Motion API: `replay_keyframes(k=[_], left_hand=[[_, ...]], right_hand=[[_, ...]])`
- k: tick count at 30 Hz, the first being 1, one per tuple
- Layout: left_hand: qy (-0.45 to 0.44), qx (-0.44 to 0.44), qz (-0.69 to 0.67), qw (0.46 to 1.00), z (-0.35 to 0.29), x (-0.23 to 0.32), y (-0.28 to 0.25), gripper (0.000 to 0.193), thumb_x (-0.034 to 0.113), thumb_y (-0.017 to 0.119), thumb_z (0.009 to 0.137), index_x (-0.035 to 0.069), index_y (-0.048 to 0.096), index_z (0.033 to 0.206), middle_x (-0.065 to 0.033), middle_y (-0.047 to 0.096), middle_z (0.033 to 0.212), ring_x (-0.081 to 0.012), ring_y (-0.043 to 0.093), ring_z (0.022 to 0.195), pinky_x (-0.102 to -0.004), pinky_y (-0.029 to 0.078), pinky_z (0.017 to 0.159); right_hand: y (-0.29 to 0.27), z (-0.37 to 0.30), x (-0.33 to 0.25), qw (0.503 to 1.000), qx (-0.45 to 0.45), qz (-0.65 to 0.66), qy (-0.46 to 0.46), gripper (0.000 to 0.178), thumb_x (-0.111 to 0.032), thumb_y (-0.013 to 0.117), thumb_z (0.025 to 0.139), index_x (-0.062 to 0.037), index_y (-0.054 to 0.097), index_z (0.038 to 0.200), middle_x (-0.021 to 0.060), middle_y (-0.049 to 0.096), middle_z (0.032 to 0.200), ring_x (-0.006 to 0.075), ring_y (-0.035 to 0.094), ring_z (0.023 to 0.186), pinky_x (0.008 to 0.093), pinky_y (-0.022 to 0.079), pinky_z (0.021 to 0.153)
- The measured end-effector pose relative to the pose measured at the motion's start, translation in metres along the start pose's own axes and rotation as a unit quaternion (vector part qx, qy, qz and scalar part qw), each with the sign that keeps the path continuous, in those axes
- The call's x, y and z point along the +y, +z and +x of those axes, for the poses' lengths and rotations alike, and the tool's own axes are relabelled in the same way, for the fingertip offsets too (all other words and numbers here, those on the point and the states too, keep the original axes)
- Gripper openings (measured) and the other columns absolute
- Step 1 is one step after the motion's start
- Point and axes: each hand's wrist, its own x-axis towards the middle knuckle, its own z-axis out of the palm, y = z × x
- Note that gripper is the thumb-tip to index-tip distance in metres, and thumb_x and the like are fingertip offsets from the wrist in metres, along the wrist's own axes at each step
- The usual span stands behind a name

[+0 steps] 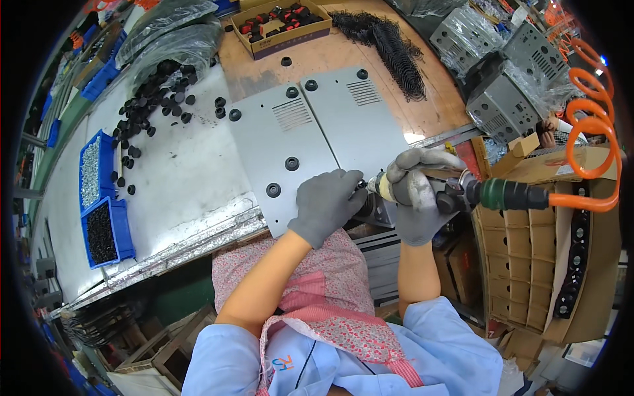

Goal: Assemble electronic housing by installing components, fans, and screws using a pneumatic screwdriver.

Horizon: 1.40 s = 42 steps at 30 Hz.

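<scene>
Driving a rubber foot onto the grey panel [310, 142] with the pneumatic screwdriver [462, 191].

Head view: my right hand [416, 195] is clamped around the screwdriver's body, its orange coiled hose [594, 125] trailing off on the side away from the panel. My left hand [328, 201] rests on the panel's near edge, fingertips pinched together at the bit tip; whether they hold a screw I cannot tell. I judge that the bit should stay square to the panel, pressed steadily, with fingertips kept back from it.

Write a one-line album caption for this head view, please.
Gloved left hand steadies a black foot on a grey metal panel while the right hand holds an air screwdriver to it.
</scene>
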Motion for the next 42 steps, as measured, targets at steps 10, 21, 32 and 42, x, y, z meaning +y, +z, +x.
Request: replay_keyframes(k=[10, 21, 32, 42], left_hand=[[0.011, 0.016, -0.023, 1.0, 0.0, 0.0, -0.003, 0.017, 0.028, 0.065, 0.079, 0.014, 0.063, 0.088, -0.0067, 0.063, 0.073, -0.0269, 0.064, 0.066, -0.0399, 0.05, 0.057], [-0.062, 0.009, -0.313, 0.948, 0.004, -0.014, -0.009, 0.028, 0.029, 0.065, 0.083, 0.012, 0.061, 0.105, -0.0097, 0.064, 0.088, -0.0236, 0.065, 0.081, -0.035, 0.052, 0.066], [-0.214, -0.086, -0.855, 0.465, -0.041, -0.001, -0.028, 0.043, 0.023, 0.037, 0.101, -0.006, 0.037, 0.133, -0.0259, 0.047, 0.131, -0.0329, 0.056, 0.112, -0.0435, 0.051, 0.096], [-0.205, -0.126, -0.8, 0.55, -0.062, -0.007, -0.032, 0.038, 0.027, 0.06, 0.092, 0.001, 0.05, 0.117, -0.006, 0.059, 0.092, -0.0083, 0.051, 0.065, -0.0159, 0.036, 0.044]], right_hand=[[-0.001, 0.01, 0.012, 0.998, -0.043, 0.034, 0.042, 0.035, 0.012, 0.058, 0.078, -0.0004, 0.044, 0.108, 0.0153, 0.063, 0.09, 0.0158, 0.063, 0.073, 0.0282, 0.054, 0.066], [0.02, -0.003, -0.038, 0.994, -0.052, 0.017, -0.092, 0.031, -0.003, 0.061, 0.08, -0.0003, 0.045, 0.106, 0.0165, 0.062, 0.085, 0.0192, 0.062, 0.068, 0.032, 0.055, 0.063], [0.022, -0.027, -0.075, 0.981, -0.101, 0.017, -0.164, 0.057, -0.046, 0.075, 0.077, -0.0103, 0.041, 0.106, 0.0143, 0.06, 0.083, 0.0234, 0.06, 0.067, 0.036, 0.052, 0.058], [0.031, -0.023, -0.067, 0.947, -0.192, 0.07, -0.249, 0.042, -0.02, 0.056, 0.084, -0.0026, 0.047, 0.121, 0.0171, 0.061, 0.097, 0.0207, 0.062, 0.067, 0.0307, 0.05, 0.058]])
